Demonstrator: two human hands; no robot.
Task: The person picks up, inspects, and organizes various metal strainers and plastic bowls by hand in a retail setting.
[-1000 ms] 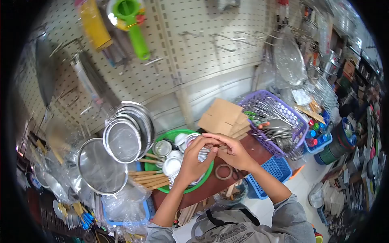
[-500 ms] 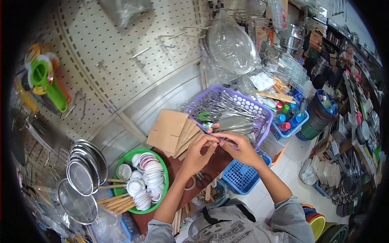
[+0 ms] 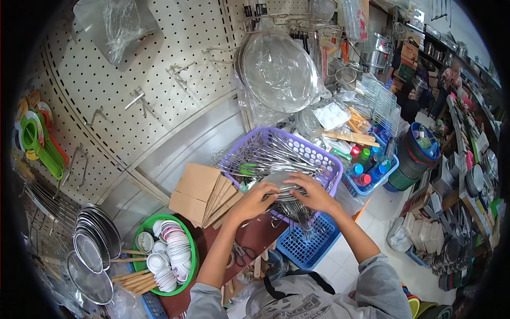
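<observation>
Moved over purple basket point(image 3: 338, 171), metal discs point(image 3: 277, 179) between left hand point(image 3: 312, 193) and right hand point(image 3: 252, 201)

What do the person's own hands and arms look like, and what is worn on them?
The left hand and right hand are ungloved, and no watch or bracelet shows. The forearms are uncovered; loose grey sleeves end near the elbows. I cannot tell about rings.

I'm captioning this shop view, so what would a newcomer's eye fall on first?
Most likely the purple plastic basket of shiny metal utensils in the middle, where the left hand and right hand touch round grey metal pieces. Then the round green plastic basin of small white dishes, at lower left.
</observation>
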